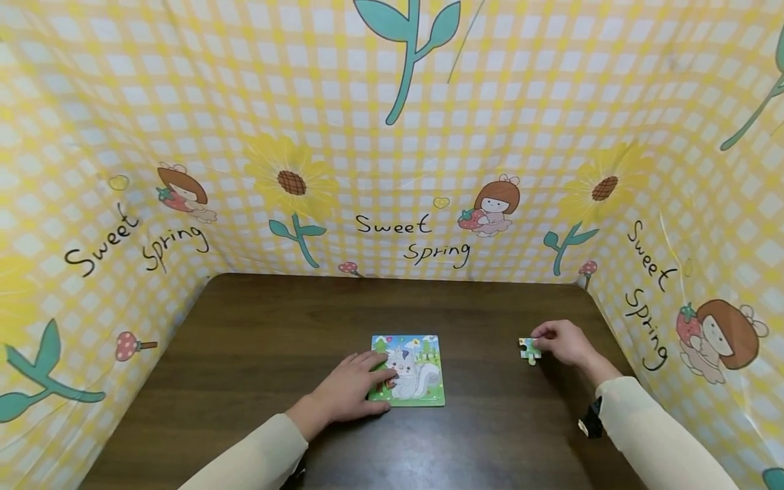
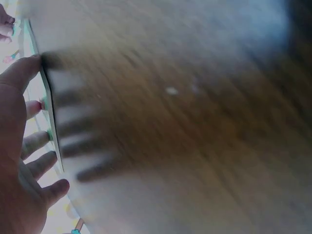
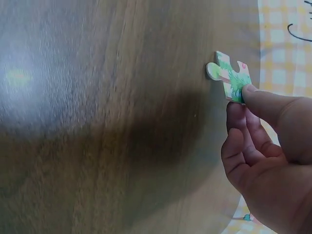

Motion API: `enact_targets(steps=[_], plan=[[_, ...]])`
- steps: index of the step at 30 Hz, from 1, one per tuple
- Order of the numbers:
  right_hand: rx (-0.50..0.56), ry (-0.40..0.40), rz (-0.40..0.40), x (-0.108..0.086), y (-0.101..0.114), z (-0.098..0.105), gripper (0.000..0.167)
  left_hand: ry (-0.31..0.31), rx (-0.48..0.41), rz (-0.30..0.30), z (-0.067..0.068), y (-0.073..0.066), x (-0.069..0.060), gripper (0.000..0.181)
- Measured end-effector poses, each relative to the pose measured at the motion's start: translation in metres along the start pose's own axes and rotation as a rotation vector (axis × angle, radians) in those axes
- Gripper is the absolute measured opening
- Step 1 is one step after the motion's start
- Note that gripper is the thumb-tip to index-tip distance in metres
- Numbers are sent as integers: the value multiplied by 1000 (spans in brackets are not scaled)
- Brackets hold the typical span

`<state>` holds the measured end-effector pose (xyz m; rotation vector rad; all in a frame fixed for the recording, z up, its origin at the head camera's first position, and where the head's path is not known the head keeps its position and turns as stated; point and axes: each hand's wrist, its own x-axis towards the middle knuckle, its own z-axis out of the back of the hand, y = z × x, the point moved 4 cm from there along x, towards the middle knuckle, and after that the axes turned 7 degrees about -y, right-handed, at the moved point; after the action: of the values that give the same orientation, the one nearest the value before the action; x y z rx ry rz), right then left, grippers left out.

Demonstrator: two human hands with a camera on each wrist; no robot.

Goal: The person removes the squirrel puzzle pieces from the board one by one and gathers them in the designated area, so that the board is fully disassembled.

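Head view shows the squirrel puzzle (image 1: pixel 422 388) on the worktop (image 1: pixel 275 327), its left side partly hidden under the spread fingers of the left hand (image 1: pixel 345 388). Right of this puzzle, well apart, the right hand (image 1: pixel 566 342) pinches one jigsaw piece (image 1: pixel 528 348), whose corner the thumb covers.

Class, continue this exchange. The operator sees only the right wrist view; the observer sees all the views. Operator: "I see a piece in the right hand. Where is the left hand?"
Observer: In the head view, the left hand rests on a square board.
Operator: What is pictured there?
Observer: A whitish animal with a big bushy tail.
Operator: Is the piece in my right hand touching that board?
Observer: No, the head view shows it well apart, off to the board's right.
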<state>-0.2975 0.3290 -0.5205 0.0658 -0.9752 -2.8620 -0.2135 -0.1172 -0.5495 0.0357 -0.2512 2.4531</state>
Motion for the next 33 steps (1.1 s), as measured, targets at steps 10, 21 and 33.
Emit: enact_targets(steps=[10,21,33], plan=[[-97,-6,-13,4,-11,3,9,7,-32,-4,-5,2,-1,63],[-145,-37,-66,8,-10,2,8,13,-68,10,-2,2,-4,64],[-172,-49,-67,8,-10,1,9,16,-73,15,-2,1,-4,64]])
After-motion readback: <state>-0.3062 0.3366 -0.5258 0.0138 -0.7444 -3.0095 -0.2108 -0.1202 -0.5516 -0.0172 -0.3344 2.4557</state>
